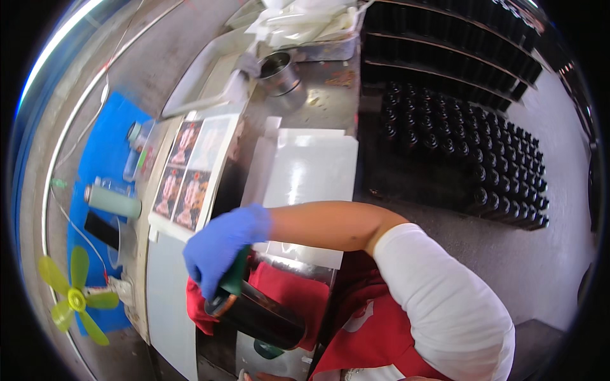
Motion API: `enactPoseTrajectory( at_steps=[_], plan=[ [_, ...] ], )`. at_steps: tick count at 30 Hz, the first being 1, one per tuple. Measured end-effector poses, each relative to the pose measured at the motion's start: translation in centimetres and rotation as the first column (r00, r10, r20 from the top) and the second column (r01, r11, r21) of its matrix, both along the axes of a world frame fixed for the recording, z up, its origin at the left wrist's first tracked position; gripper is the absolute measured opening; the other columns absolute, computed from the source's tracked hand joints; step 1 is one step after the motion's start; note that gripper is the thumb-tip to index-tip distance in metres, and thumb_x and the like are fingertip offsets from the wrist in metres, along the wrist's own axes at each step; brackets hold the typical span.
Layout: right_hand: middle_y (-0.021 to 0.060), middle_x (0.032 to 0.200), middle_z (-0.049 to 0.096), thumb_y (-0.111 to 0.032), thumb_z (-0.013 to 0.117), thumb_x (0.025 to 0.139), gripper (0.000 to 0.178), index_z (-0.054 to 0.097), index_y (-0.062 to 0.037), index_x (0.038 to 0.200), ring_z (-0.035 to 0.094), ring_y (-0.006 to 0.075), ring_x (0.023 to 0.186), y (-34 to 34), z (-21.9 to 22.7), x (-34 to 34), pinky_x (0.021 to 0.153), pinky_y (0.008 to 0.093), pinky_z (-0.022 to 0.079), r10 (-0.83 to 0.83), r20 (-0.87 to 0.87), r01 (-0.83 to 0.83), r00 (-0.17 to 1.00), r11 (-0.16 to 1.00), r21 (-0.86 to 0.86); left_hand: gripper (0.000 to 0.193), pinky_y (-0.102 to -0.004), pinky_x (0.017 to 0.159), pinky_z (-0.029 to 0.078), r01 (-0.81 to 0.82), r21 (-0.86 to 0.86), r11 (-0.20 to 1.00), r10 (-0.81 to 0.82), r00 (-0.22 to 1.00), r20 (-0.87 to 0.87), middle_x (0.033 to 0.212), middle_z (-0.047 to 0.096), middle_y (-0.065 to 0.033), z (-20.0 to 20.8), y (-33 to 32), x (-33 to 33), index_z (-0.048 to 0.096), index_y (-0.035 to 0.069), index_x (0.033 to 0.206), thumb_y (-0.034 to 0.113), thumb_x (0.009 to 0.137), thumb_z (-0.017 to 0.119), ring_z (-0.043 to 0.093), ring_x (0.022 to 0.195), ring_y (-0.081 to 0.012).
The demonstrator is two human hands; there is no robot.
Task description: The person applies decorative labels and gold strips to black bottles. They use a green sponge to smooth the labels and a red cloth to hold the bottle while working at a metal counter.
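My right hand (223, 244), in a blue glove, reaches in from the right with its fingers curled down over a dark green pad (236, 273). The pad lies against the upper end of a black cylinder (264, 320), shaped like a bottle or tumbler. That cylinder is tilted on its side over a red cloth (283, 289). Another dark green piece (268, 349) peeks out below it. At the bottom edge a sliver of skin, probably my left hand (267, 377), shows; its fingers are cut off, so its grip is hidden.
Printed picture sheets (184, 171) lie on a ledge to the left. Beyond the white board (311, 168) stands a metal cup (278, 71). A yellow-green fan (77, 298) is at the far left, near a pale green bottle (114, 200). Rows of black bottles (470, 149) stand at right.
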State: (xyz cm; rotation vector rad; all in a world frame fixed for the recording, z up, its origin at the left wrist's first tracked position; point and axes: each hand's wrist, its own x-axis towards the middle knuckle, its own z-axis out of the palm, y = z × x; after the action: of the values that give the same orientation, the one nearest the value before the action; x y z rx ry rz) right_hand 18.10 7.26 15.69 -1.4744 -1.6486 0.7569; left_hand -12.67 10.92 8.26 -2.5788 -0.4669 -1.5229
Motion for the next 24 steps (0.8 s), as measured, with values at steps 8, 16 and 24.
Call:
enactPoseTrajectory(
  at_steps=[8, 16, 24],
  plan=[
    [0.0091, 0.082, 0.067, -0.035, 0.062, 0.080, 0.026, 0.069, -0.0109, 0.088, 0.063, 0.0285, 0.077, -26.6, 1.6, -3.3, 0.071, 0.0347, 0.049, -0.596, 0.033, 0.596, 0.803, 0.802, -0.031, 0.013, -0.0404, 0.082, 0.043, 0.167, 0.078, 0.983, -0.160, 0.983, -0.089, 0.092, 0.064, -0.0154, 2.7, -2.8, 4.7, 0.061, -0.003, 0.097, 0.005, 0.086, 0.059, 0.057, 0.085, -0.0301],
    [0.0145, 0.066, 0.062, -0.032, 0.068, 0.073, 0.027, 0.068, -0.0046, 0.075, 0.062, 0.0304, 0.063, -50.3, -14.9, -5.1, 0.060, 0.0352, 0.049, -0.894, 0.421, 0.951, -0.155, -0.250, -0.180, 0.013, -0.0405, 0.082, 0.046, 0.363, 0.170, 0.916, -0.337, 0.927, -0.163, 0.092, 0.066, -0.0137, 1.9, -6.6, 13.2, 0.064, -0.002, 0.094, 0.007, 0.087, 0.059, 0.061, 0.086, -0.0288],
    [0.0180, 0.078, 0.064, -0.033, 0.063, 0.077, 0.029, 0.069, -0.0051, 0.079, 0.061, 0.0373, 0.075, -64.7, -41.4, -4.0, 0.067, 0.0437, 0.049, -0.640, 0.568, 0.711, -0.517, -0.691, -0.132, 0.010, -0.0407, 0.084, 0.046, 0.354, 0.222, 0.908, -0.239, 0.876, -0.420, 0.092, 0.067, -0.0122, -0.2, -8.1, 17.3, 0.067, -0.001, 0.090, 0.007, 0.085, 0.061, 0.062, 0.086, -0.0262]
  ],
)
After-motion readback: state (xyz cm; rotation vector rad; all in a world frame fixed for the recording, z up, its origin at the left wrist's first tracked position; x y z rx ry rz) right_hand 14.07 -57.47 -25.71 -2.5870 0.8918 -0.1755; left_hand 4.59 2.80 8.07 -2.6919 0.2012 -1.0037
